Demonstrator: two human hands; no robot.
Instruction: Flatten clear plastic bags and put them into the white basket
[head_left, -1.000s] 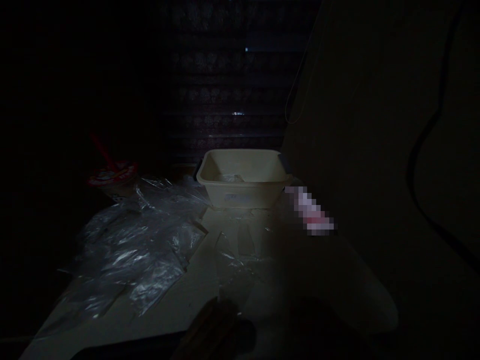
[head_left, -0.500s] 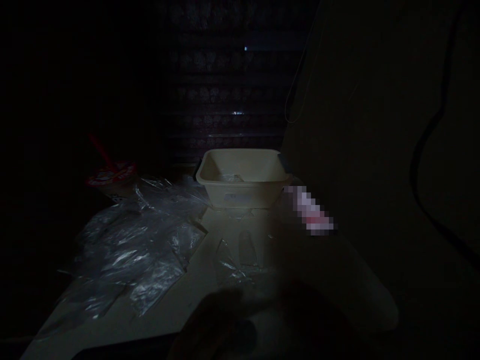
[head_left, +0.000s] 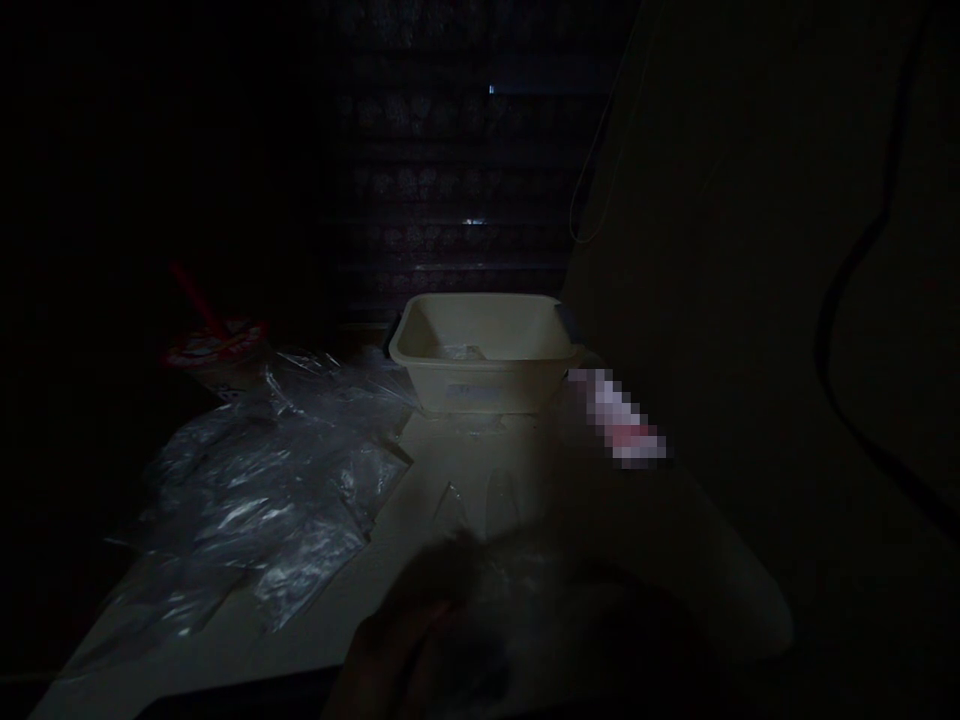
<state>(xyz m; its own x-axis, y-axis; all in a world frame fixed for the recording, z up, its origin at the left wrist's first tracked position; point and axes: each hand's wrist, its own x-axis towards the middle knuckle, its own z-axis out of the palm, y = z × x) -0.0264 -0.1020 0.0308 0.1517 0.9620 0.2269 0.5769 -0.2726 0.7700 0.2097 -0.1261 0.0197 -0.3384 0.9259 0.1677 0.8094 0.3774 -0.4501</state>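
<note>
It is very dark, so both hands are little more than shadows at the bottom centre. My left hand [head_left: 412,620] is curled beside a dark, rounded thing [head_left: 476,645] whose kind I cannot make out. My right hand [head_left: 637,630] is a dark shape to the right of it; its fingers are lost in shadow. Just ahead of the hands, a thin clear plastic piece [head_left: 499,500] lies on the white table [head_left: 442,440], partly covered by my left hand. Faint plastic glints show between the hands.
A heap of clear plastic bags [head_left: 262,500] covers the table's left side. Behind it stands a lidded cup [head_left: 217,345] with a red straw. A cream plastic basin [head_left: 487,385] sits at the back, something clear inside. A blurred-out pink and white item [head_left: 622,425] lies right.
My left hand has moved slightly up and forward, over the near part of the clear plastic on the table. My right hand remains in shadow. The view has shifted slightly.
</note>
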